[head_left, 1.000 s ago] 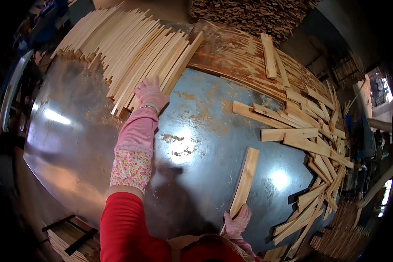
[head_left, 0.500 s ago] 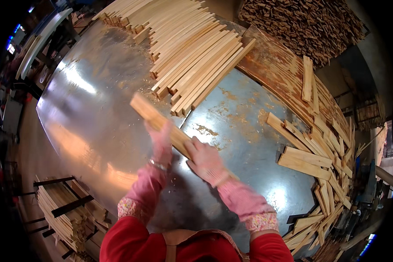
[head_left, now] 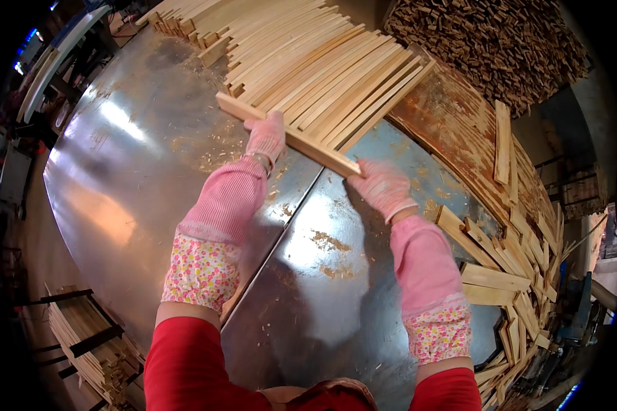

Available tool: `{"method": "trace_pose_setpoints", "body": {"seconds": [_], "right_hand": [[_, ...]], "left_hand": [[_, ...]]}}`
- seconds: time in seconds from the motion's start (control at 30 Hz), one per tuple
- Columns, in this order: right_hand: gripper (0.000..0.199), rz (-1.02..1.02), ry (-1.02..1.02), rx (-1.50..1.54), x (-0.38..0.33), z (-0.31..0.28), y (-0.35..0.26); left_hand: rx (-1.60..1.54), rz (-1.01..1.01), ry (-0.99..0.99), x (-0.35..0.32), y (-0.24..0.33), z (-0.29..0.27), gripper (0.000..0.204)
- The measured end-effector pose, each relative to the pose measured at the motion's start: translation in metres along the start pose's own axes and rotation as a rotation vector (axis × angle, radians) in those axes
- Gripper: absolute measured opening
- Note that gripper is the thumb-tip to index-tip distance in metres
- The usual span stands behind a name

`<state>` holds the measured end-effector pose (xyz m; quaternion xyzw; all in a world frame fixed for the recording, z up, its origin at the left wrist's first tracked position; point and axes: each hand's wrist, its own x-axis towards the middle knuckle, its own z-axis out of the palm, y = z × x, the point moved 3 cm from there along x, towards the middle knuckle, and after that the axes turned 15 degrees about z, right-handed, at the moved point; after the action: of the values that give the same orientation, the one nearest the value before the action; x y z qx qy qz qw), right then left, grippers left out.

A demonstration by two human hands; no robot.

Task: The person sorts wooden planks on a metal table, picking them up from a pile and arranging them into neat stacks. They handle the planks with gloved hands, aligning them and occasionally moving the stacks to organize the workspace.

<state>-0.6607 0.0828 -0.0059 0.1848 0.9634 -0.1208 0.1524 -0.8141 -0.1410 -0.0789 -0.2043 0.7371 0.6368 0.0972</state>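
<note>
A light wooden slat (head_left: pixel 308 145) lies across the near ends of a big stack of long wooden strips (head_left: pixel 301 61) on a shiny metal table (head_left: pixel 137 178). My left hand (head_left: pixel 266 135), in a pink glove, grips the slat near its middle. At the slat's right end sits my gloved right hand (head_left: pixel 380 185), holding it too. The slat presses against the strip ends. Both forearms wear pink sleeves with flowered cuffs.
Loose short wooden pieces (head_left: pixel 507 274) lie scattered along the table's right side. A heap of dark wood scraps (head_left: pixel 487 41) sits at the back right. More stacked strips (head_left: pixel 89 342) rest on a rack at the lower left. Sawdust flecks dot the metal sheet.
One second ago my right hand held a slat near me and my left touched the stack. Both hands then carried the slat forward and set it against the strip ends.
</note>
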Motion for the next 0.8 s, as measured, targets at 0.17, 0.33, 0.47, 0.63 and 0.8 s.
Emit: {"method": "trace_pose_setpoints", "body": {"seconds": [0.17, 0.33, 0.47, 0.63, 0.8], "right_hand": [[0.038, 0.038, 0.116, -0.034, 0.037, -0.018, 0.017], [0.044, 0.068, -0.007, 0.077, 0.021, -0.028, 0.044], [0.054, 0.095, -0.298, 0.397, -0.079, 0.015, 0.068], [0.068, 0.315, 0.335, -0.037, -0.151, 0.012, 0.172], [0.07, 0.513, 0.395, -0.224, -0.249, 0.113, 0.335]], "left_hand": [[0.041, 0.034, -0.044, 0.049, 0.016, 0.037, 0.092], [-0.153, 0.296, -0.246, -0.032, 0.035, 0.052, 0.081], [-0.321, 0.333, -0.468, -0.15, -0.067, 0.047, 0.062], [-0.284, 0.077, -0.591, -0.3, -0.15, 0.024, 0.041], [0.305, 0.15, -0.805, -0.363, -0.161, -0.02, 0.039]]}}
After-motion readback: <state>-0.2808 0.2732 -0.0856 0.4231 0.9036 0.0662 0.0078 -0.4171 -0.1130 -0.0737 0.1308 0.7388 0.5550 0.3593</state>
